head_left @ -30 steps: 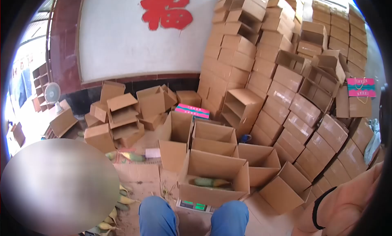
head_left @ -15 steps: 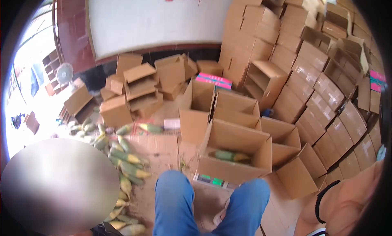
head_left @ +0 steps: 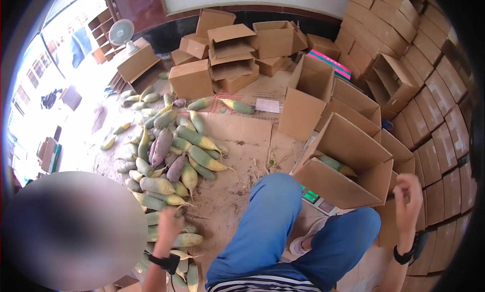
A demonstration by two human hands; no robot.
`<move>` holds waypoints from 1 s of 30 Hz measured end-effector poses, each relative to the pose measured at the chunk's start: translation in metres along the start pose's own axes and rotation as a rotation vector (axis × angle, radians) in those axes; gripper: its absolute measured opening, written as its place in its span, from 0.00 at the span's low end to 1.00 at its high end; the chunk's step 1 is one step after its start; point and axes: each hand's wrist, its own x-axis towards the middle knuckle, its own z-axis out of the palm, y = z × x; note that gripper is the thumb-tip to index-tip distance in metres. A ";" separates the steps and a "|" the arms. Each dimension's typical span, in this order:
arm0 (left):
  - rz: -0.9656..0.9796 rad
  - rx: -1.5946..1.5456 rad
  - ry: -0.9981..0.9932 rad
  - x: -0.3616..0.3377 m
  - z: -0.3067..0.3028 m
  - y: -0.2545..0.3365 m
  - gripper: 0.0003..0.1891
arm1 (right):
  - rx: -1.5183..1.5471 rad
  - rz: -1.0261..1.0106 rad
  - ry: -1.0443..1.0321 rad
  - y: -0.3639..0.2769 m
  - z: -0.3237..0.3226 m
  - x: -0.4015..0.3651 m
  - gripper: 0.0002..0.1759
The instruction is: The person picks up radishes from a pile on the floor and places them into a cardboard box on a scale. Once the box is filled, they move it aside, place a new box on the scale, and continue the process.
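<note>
My left hand (head_left: 169, 229), smeared by motion, is over the near edge of a heap of green radishes (head_left: 160, 186); its fingers do not show clearly. A few purplish radishes (head_left: 161, 146) lie among the green ones. My right hand (head_left: 408, 198) is raised beside the right corner of an open cardboard box (head_left: 348, 183), fingers loosely bent and apart, with nothing visible in them. Inside that box lies at least one green radish (head_left: 334, 165). The box rests on a scale with a lit green display (head_left: 309, 194), between my knees.
More open cardboard boxes (head_left: 304, 110) stand behind the box on the scale. Tall stacks of cartons (head_left: 447, 135) line the right side. Loose boxes (head_left: 232, 47) and a white fan (head_left: 122, 32) are at the back. A blurred round patch hides the lower left.
My view has turned left and down, so the radish heap shows more fully. My left hand has come into view over the radishes, and my right hand now shows beside the box.
</note>
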 end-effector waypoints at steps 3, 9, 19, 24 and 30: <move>-0.114 0.388 -0.452 -0.073 0.070 -0.048 0.25 | -0.038 0.099 -0.116 0.031 0.026 -0.034 0.10; 0.036 0.570 -0.331 -0.108 0.134 -0.073 0.15 | -0.053 0.145 -0.185 0.057 0.056 -0.074 0.06; 0.223 0.731 -0.447 -0.097 0.146 -0.079 0.17 | -0.029 0.274 -0.110 0.064 0.054 -0.082 0.04; 0.119 0.510 -0.417 -0.074 0.086 -0.051 0.23 | -0.053 0.206 -0.056 0.060 0.058 -0.079 0.03; -0.114 0.011 0.034 -0.021 -0.001 0.003 0.28 | -0.008 0.214 -0.046 0.048 0.060 -0.069 0.04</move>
